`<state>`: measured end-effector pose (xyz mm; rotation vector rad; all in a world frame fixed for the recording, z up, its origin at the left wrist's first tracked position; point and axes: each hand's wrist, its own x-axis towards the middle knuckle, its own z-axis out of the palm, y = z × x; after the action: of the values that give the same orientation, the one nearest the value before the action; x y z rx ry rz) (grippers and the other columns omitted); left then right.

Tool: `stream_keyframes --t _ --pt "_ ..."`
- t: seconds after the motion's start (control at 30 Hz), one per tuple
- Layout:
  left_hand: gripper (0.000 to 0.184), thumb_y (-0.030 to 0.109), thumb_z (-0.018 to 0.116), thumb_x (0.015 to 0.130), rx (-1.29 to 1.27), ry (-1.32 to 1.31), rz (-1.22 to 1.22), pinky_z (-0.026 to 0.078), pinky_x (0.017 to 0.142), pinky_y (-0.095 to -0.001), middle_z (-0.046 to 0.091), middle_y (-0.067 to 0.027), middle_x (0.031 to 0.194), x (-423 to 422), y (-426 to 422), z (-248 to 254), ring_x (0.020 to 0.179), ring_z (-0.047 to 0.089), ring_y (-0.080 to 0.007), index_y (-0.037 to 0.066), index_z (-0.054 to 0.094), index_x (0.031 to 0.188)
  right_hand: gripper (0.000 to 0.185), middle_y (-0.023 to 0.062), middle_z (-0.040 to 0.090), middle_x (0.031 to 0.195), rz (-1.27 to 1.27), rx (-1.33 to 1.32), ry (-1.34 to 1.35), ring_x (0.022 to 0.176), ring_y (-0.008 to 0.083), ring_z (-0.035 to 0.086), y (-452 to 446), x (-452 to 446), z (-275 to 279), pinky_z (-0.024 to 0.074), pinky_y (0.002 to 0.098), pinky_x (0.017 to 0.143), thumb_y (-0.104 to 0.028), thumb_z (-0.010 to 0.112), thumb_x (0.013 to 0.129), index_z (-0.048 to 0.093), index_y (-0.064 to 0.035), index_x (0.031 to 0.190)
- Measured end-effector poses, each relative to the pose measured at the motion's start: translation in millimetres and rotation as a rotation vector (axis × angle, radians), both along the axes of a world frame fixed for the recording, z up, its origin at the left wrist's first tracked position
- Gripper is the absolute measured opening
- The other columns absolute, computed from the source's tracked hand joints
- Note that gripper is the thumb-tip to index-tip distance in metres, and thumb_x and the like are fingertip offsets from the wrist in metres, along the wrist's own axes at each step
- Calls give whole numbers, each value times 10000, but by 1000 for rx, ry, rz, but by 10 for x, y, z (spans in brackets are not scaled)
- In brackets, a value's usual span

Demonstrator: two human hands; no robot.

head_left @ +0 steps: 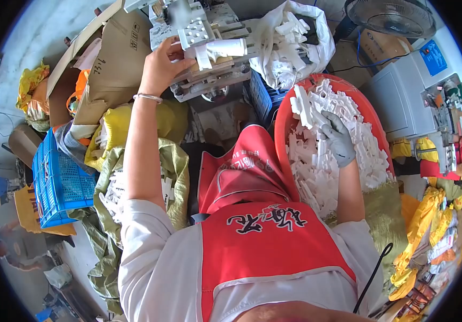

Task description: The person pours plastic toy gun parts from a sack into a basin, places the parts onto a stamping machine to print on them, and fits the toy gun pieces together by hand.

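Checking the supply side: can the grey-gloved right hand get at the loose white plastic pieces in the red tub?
Probably yes: the right hand is over the white pieces in the uncovered red tub, though it seems to grip one.

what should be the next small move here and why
I'd probably draw the left hand back from the machine before bringing over more: its fingers are right by the white piece there, close to the metal, and the gloved right hand already has white parts over the red tub.
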<state>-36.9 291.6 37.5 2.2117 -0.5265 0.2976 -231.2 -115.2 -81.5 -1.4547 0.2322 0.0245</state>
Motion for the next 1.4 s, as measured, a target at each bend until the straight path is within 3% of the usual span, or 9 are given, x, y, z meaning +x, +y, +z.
stream_keyframes --t 0.33,0.67,0.83,0.97,1.03,1.1,1.23,1.27,1.4 --pt "507 98 775 663 -229 -26 21 513 752 -259 663 -115 991 -9 98 -1 840 643 -136 -38 532 1086 388 32 571 1009 -14 240 -95 771 73 534 458 694 619 447 190 653 -23 529 868 455 -28 1248" --pt "473 -3 693 737 -373 74 300 486 833 -254 604 -157 1099 -881 969 -315 941 604 -159 -69 457 1142 353 57 597 946 473 -222 -361 754 61 540 1439 1955 1021 472 214 652 -70 603 843 536 -22 1186" --pt "481 -8 678 739 -402 74 392 490 822 -262 601 -142 1102 -1295 1272 -527 935 602 -162 -50 466 1169 418 64 589 1121 695 -833 -457 897 119 588 1536 2046 1235 480 224 763 -133 605 859 502 -50 1255" --pt "468 22 667 760 -8 44 553 490 773 -253 588 -126 1143 -1587 1587 -598 889 601 -150 -62 469 1176 418 97 616 1111 409 -541 -735 928 152 588 937 2155 644 449 271 836 -244 608 860 526 -62 1227" --pt "454 13 598 815 -130 210 618 451 874 -292 559 -174 1167 -1848 1714 -582 1000 567 -199 -65 419 1225 392 121 538 1167 424 150 -527 1085 223 522 293 2151 126 404 308 948 -125 510 880 453 -47 1260" --pt "522 17 612 807 -298 137 619 445 864 -287 571 -150 1173 -2140 1902 -673 980 562 -180 -47 378 1269 324 59 633 994 141 -847 -206 813 125 606 -128 1578 191 458 239 575 -307 479 923 575 -89 1143" --pt "432 79 552 876 -192 250 707 432 906 -309 529 -147 1227 -2814 2707 -937 1109 512 -216 -2 401 1273 416 148 543 1202 386 -1593 -7 1070 324 540 -1380 1207 -970 438 394 892 -336 488 864 504 -120 1220" --pt "432 79 552 876 -189 255 706 432 906 -309 529 -147 1227 -2989 2823 -969 1109 512 -216 -2 401 1273 462 147 506 1256 256 -1296 320 1086 331 530 -1382 1085 -1059 427 409 914 -335 504 844 465 -142 1263" --pt "382 169 536 907 -171 304 929 449 876 -292 536 -94 1223 -3194 2627 -813 1066 527 -187 30 447 1250 550 115 428 1342 97 -1343 533 1137 339 493 -1084 881 -1288 416 441 932 -342 539 804 403 -185 1312"
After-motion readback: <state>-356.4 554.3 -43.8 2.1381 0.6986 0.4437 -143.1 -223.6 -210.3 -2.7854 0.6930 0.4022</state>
